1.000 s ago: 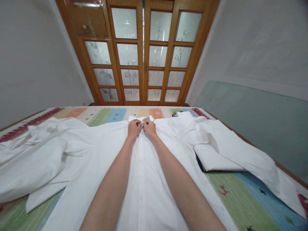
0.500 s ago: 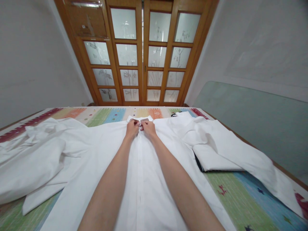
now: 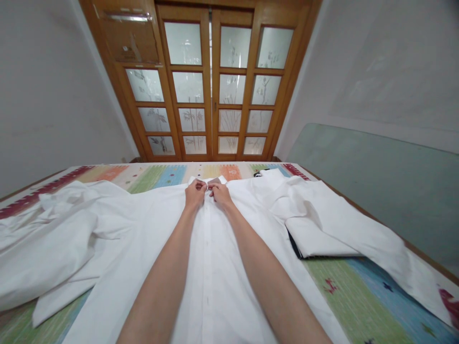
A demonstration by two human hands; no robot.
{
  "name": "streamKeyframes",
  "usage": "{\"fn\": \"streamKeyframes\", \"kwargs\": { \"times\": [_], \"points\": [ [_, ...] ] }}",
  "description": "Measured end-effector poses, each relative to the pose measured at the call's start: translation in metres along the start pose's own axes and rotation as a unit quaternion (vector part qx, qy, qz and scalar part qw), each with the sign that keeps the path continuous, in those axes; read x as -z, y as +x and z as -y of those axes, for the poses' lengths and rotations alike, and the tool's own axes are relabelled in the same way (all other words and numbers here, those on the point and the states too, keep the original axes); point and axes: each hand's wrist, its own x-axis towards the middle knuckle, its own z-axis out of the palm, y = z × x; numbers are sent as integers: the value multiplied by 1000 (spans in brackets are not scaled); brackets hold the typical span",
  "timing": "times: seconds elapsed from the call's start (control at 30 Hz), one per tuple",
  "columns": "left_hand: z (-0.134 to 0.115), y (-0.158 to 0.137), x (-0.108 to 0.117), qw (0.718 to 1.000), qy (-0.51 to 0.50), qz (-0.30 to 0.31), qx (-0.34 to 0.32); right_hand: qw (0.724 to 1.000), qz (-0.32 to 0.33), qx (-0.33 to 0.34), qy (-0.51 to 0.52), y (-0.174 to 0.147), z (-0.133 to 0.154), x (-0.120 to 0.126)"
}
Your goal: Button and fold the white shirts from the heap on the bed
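Note:
A white button-up shirt (image 3: 158, 215) lies spread front side up, collar at the far end, its button placket (image 3: 207, 267) running down the middle toward me. My left hand (image 3: 196, 192) pinches the cloth at the collar opening with its fingers closed. Close beside it, my right hand (image 3: 219, 192) also has its fingers closed on the collar's other edge. The small button between the fingertips is too hidden to make out. The shirt's left-side sleeve (image 3: 53, 243) lies bunched, while the right-side sleeve (image 3: 358, 224) stretches out toward the lower right.
Under the shirt is a striped, multicoloured cloth (image 3: 344, 286). A folded white item with a dark edge (image 3: 319, 241) lies partly beneath the right sleeve. A pale green board (image 3: 376, 177) stands along the right side. Wooden glass-paned doors (image 3: 211, 86) are at the back.
Both hands stay at the collar, with the fingertips shifted slightly. The whole view has tilted a little, so the scene sits slightly lower.

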Motion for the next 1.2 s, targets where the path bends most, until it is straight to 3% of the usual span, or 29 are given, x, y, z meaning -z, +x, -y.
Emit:
{"fn": "streamKeyframes", "kwargs": {
  "times": [0.7,1.2],
  "points": [
    [5,4,0,1000,11,-7,-3,1000,15,3,16,-3,3,1],
    [12,8,-1,999,-29,-1,29,990,-102,64,-78,-2,-5,-11]
  ]
}}
